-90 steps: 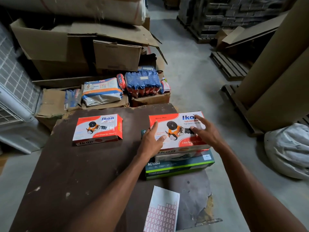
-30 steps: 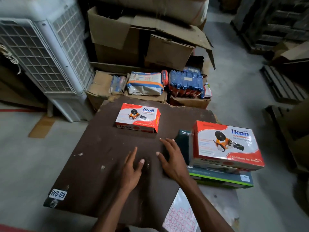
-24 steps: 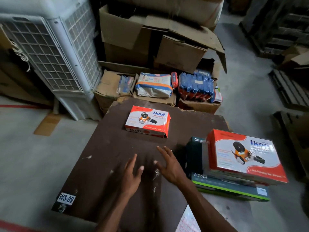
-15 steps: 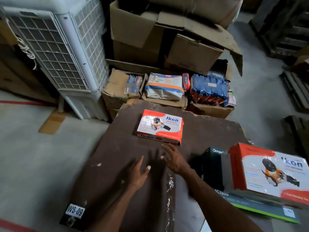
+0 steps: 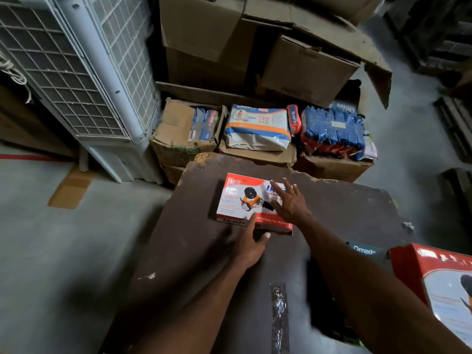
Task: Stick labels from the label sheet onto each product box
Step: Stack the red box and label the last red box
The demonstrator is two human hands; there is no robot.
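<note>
The box (image 5: 249,200) at frame center was red and white, with an orange tool pictured on top. Right hand (image 5: 290,203) lay flat on it, fingers spread; left hand (image 5: 249,245) touched its near edge, open and gripping nothing.

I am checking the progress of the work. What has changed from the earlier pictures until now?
Both hands left the large red box on the right stack and moved across the table to the small red box. The right hand now lies flat on its top; the left hand touches its near edge. The small box stayed at the far side of the table, and the large one on its stack.
</note>
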